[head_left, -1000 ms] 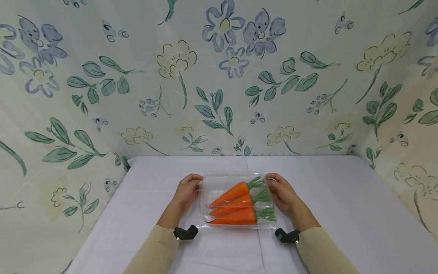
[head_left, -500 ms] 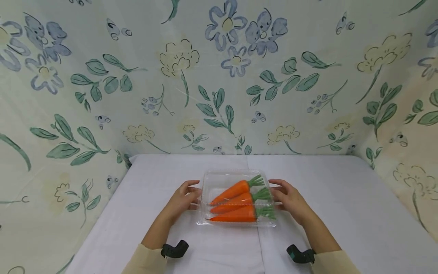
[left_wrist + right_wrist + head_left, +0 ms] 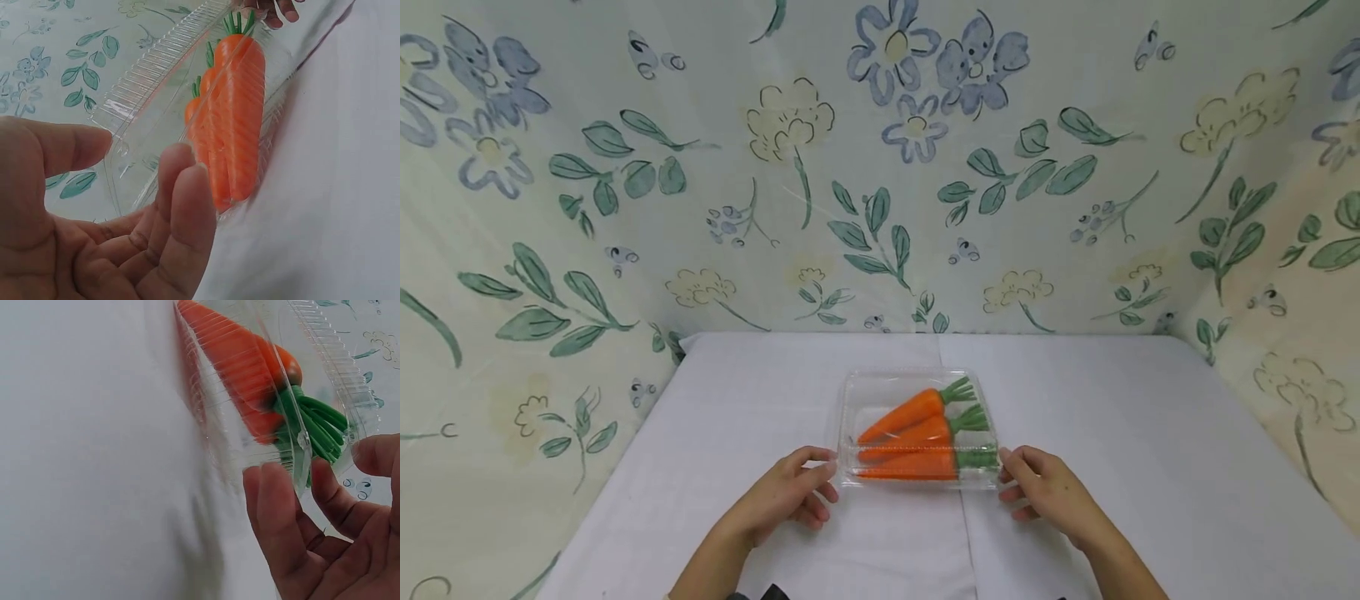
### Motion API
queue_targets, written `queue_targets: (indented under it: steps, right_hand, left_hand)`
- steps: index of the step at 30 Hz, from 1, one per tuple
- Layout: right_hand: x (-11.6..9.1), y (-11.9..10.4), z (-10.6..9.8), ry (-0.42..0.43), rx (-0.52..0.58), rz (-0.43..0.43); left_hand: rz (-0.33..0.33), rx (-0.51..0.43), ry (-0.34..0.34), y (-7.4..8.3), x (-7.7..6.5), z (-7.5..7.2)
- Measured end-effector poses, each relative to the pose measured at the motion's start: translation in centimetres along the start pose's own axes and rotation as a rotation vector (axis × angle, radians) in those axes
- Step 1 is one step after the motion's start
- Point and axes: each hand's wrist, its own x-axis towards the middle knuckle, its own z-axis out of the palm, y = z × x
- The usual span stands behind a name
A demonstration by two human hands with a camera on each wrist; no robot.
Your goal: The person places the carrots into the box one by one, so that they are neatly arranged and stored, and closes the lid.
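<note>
A clear plastic clamshell box (image 3: 917, 379) rests on the white-covered table, with three orange carrots (image 3: 910, 462) inside, their green tops toward the right. Its ribbed rim (image 3: 140, 94) shows in the left wrist view. Beside the near left corner is my left hand (image 3: 786, 496), fingers loosely bent and spread; its thumb tip is against or close to the rim. My right hand (image 3: 1048, 492) is at the near right corner, thumb tip at the rim (image 3: 356, 406) in the right wrist view, the other fingers apart from it. Whether either hand bears on the plastic is hard to tell.
A white cloth (image 3: 1112, 417) covers the table. Floral fabric (image 3: 880, 208) hangs behind the table's back edge and along both sides.
Both hands have come off the box's left and right sides and shifted toward me, to its near corners. The box has barely moved.
</note>
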Motion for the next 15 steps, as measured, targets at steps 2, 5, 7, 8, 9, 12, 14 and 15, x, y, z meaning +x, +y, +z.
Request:
queue_targets:
  steps: [2,5,7,8,9,12,14,15]
  right_hand:
    - [0.1,0.2,0.3,0.002,0.02,-0.013]
    - [0.2,0.4,0.6,0.006,0.059,-0.039]
    - [0.3,0.5,0.7,0.015,0.081,-0.056]
    - [0.4,0.6,0.8,0.019,0.09,-0.065]
    - [0.5,0.6,0.9,0.022,0.099,-0.071]
    - [0.6,0.6,1.1,0.032,0.131,-0.084]
    - [0.8,0.5,1.2,0.035,0.153,-0.086]
    - [0.8,0.4,1.3,0.039,0.17,-0.082]
  left_hand:
    - [0.005,-0.01,-0.01,0.0,0.0,0.2]
    - [0.017,-0.024,-0.005,-0.2,0.2,0.5]
    - [0.027,-0.027,0.009,-0.3,0.4,0.7]
    - [0.034,-0.026,0.018,-0.3,0.5,0.7]
    - [0.041,-0.025,0.029,-0.4,0.6,0.8]
    - [0.062,-0.018,0.067,-0.4,0.9,1.0]
    - [0.072,-0.013,0.098,-0.5,1.1,1.2]
    - [0.074,-0.013,0.114,-0.4,1.2,1.3]
